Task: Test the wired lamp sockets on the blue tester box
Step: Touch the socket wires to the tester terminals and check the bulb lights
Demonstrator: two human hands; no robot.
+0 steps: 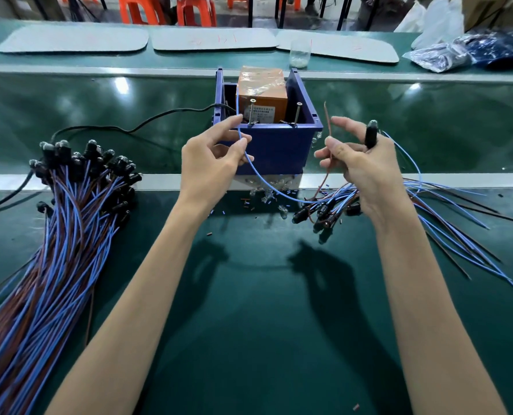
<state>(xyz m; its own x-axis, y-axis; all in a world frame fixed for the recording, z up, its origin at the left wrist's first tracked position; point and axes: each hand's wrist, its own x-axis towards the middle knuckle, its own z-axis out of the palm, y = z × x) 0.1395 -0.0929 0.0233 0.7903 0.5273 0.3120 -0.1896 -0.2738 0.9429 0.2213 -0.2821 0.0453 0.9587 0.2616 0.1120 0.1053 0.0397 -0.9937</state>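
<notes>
Left hand fingers pinch blue wire; right hand pinches brown wire, grips socket. Step: lining leads up at blue box. Next: touch bare ends to both screws.

No text is legible; print on the orange block in the blue tester box is blurred.

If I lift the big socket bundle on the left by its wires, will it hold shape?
Probably floppy: the socket bundle lies loose and fanned, with curving wires and no tie visible. Strands would likely sag and slip apart. The thin wires suggest it is light.
</notes>
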